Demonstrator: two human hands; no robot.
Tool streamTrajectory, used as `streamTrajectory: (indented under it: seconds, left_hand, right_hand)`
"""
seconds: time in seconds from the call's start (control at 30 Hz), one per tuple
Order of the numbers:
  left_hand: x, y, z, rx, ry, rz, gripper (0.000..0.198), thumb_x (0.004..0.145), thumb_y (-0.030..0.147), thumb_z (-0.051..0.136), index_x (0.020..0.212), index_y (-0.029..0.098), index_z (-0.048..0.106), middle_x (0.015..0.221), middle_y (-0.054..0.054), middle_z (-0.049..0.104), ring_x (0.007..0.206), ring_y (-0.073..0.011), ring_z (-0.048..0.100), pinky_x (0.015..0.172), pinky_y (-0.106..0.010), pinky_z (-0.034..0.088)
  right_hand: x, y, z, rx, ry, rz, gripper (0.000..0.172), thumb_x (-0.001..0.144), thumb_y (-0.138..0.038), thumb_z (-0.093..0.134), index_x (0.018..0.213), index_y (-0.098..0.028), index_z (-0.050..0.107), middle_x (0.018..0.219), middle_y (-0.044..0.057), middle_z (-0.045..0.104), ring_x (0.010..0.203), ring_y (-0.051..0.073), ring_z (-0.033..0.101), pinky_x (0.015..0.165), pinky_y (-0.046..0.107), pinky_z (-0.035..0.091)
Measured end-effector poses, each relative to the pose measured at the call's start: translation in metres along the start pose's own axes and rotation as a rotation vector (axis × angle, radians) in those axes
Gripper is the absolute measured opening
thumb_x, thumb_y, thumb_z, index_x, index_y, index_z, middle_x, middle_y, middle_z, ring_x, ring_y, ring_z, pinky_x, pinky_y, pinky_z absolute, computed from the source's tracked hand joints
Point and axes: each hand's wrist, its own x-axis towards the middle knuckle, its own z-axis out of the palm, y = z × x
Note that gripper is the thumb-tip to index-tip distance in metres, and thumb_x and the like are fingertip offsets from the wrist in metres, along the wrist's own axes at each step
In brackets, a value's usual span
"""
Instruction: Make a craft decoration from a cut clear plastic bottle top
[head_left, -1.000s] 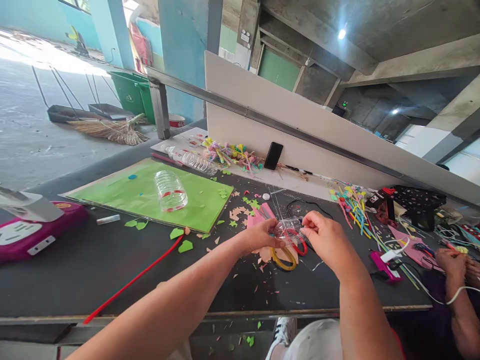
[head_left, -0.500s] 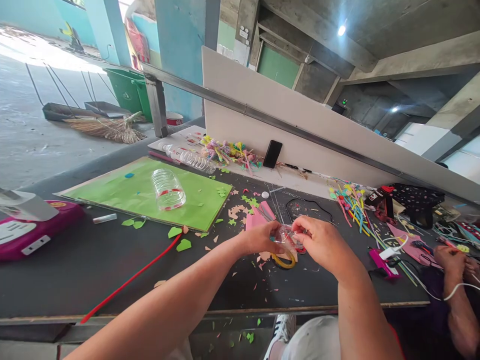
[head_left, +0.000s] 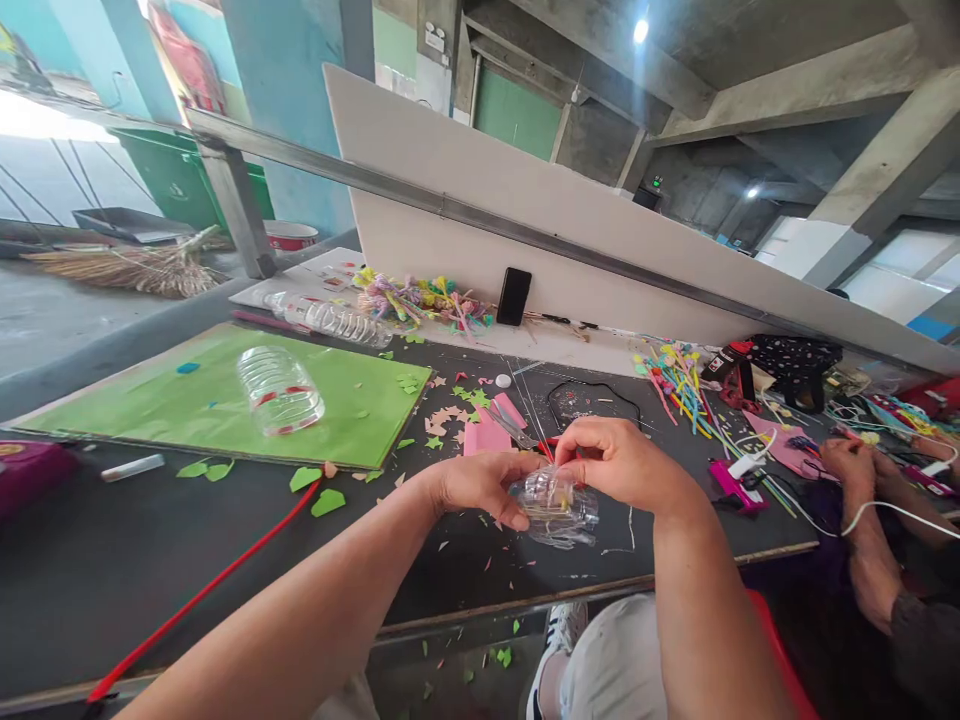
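My left hand (head_left: 487, 488) is closed around the side of a cut clear plastic bottle piece (head_left: 559, 512), held low over the dark table. Thumb and fingers of my right hand (head_left: 611, 460) are pinched together at the upper edge of that piece. What lies between those fingertips is too small to make out. Just beyond my hands, scissors (head_left: 511, 428) rest by pink paper (head_left: 484, 437), their handles partly hidden. A thin white string (head_left: 631, 528) hangs down on the right of the bottle piece.
A clear bottle (head_left: 279, 392) lies on a green sheet (head_left: 360, 415) at left. Paper scraps (head_left: 328, 502) and a red strip (head_left: 225, 580) lie nearby. A phone (head_left: 514, 296) leans against the white partition (head_left: 480, 210). At right, another person's hands (head_left: 849, 458) work beside cables.
The view has turned right. The bottle piece has been lifted and tilted between my hands, uncovering more of it and the white string. My right hand has shifted to its upper edge.
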Motion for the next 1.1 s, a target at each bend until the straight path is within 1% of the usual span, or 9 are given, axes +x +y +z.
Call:
streamTrajectory:
  seconds: [0.07,0.13,0.27,0.4,0.53,0.67,0.8,0.93,1.1]
  left_hand:
    - [-0.001,0.002,0.001,-0.037,-0.059,0.023,0.059,0.055,0.037,0.088,0.106,0.017,0.066,0.099,-0.007,0.068,0.092,-0.0241,0.061,0.082,-0.033,0.050]
    - [-0.003,0.003,0.002,-0.072,-0.099,0.011,0.063,0.053,0.040,0.089,0.108,0.017,0.067,0.103,-0.009,0.068,0.096,-0.0278,0.061,0.087,-0.037,0.050]
    - [-0.006,0.005,0.004,-0.147,-0.161,-0.055,0.065,0.053,0.042,0.089,0.110,0.018,0.068,0.101,-0.010,0.069,0.092,-0.0292,0.062,0.086,-0.040,0.050]
    - [-0.007,0.012,0.006,-0.143,-0.200,-0.038,0.065,0.052,0.042,0.089,0.110,0.018,0.070,0.102,-0.010,0.070,0.094,-0.0292,0.063,0.088,-0.040,0.051]
    - [-0.007,0.016,0.007,-0.108,-0.244,-0.034,0.065,0.054,0.042,0.089,0.111,0.018,0.070,0.102,-0.009,0.071,0.097,-0.0300,0.063,0.093,-0.041,0.049]
    - [-0.006,0.011,0.004,-0.088,-0.276,-0.041,0.065,0.057,0.041,0.087,0.115,0.018,0.068,0.103,-0.008,0.069,0.101,-0.0292,0.062,0.094,-0.039,0.049]
    - [-0.003,0.002,0.000,-0.089,-0.345,0.034,0.070,0.056,0.034,0.089,0.119,0.016,0.065,0.102,-0.008,0.069,0.098,-0.0270,0.064,0.090,-0.036,0.050]
    - [-0.002,0.001,-0.001,-0.060,-0.384,0.056,0.073,0.056,0.031,0.089,0.122,0.017,0.064,0.105,-0.007,0.068,0.101,-0.0265,0.063,0.090,-0.034,0.050]
    - [-0.004,0.004,-0.001,-0.029,-0.396,0.034,0.076,0.055,0.030,0.089,0.125,0.018,0.063,0.107,-0.007,0.067,0.103,-0.0275,0.062,0.089,-0.034,0.051]
  right_hand:
    - [0.002,0.003,0.000,0.123,-0.061,0.016,0.007,0.080,-0.018,0.066,0.074,-0.022,0.067,0.073,-0.003,0.062,0.068,0.013,0.056,0.063,0.024,0.042]
    - [0.006,0.008,0.001,0.253,-0.123,0.023,0.004,0.080,-0.022,0.067,0.076,-0.020,0.068,0.071,-0.003,0.061,0.066,0.013,0.054,0.062,0.023,0.042]
    - [0.013,0.015,0.004,0.502,-0.211,0.011,0.018,0.079,-0.035,0.071,0.074,-0.018,0.068,0.065,-0.004,0.057,0.059,0.010,0.048,0.056,0.022,0.039]
    - [0.017,0.019,0.008,0.673,-0.244,0.033,0.031,0.074,-0.046,0.077,0.075,-0.016,0.068,0.062,-0.005,0.055,0.054,0.008,0.044,0.052,0.021,0.036]
    - [0.018,0.019,0.011,0.716,-0.222,0.032,0.031,0.073,-0.044,0.079,0.073,-0.015,0.068,0.063,-0.004,0.059,0.054,0.008,0.047,0.054,0.021,0.039]
    - [0.019,0.022,0.014,0.784,-0.235,0.034,0.030,0.069,-0.041,0.084,0.074,-0.015,0.069,0.064,-0.003,0.062,0.056,0.009,0.051,0.056,0.021,0.043]
    - [0.020,0.033,0.015,0.907,-0.311,-0.033,0.031,0.065,-0.036,0.088,0.081,-0.015,0.071,0.068,-0.002,0.064,0.059,0.010,0.055,0.058,0.021,0.045]
    - [0.021,0.037,0.013,0.906,-0.371,-0.115,0.022,0.072,-0.027,0.084,0.087,-0.015,0.072,0.074,0.000,0.065,0.066,0.010,0.058,0.063,0.022,0.047]
    - [0.025,0.033,0.022,0.878,-0.302,-0.067,0.021,0.072,-0.027,0.084,0.086,-0.017,0.073,0.072,-0.002,0.064,0.064,0.009,0.058,0.064,0.022,0.048]
